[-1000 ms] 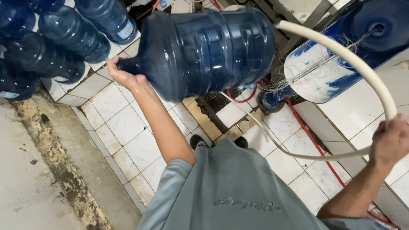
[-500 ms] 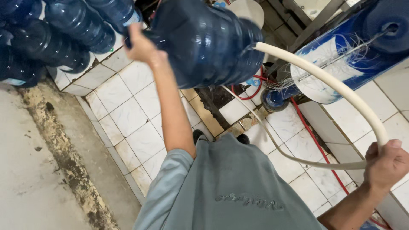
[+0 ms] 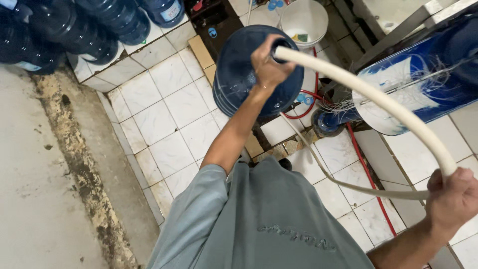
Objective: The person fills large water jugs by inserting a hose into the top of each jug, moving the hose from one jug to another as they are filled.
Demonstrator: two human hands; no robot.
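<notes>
The person stands over a white tiled floor (image 3: 169, 119) and looks down at a large dark blue water jug (image 3: 239, 79) standing upright just in front of them. The left hand (image 3: 268, 65) sits at the neck of the jug, its fingers (image 3: 259, 52) curled around the mouth where the end of a cream hose (image 3: 378, 102) goes in. The right hand (image 3: 455, 197) is closed in a fist around the same hose well back along its length, low at the right side of the view, so that the hose arcs up and over between the 2 hands. A thinner pale tube (image 3: 343, 184) runs below the hose across the floor.

Judged from this, the step in hand is holding the hose end in the jug's mouth, with the left hand steadying both neck and hose and the right hand carrying the hose's weight. Whether water is flowing cannot be told. The next move would call for keeping the hose end seated in the narrow opening while the jug stays upright, and for a firm hold at the neck.

Around it, a row of similar blue jugs (image 3: 74, 27) lies stacked at the upper left, a white bucket (image 3: 303, 20) stands just beyond the jug, and a blue and white machine housing (image 3: 413, 94) is at the right, with red cables (image 3: 368, 174) on the tiles
</notes>
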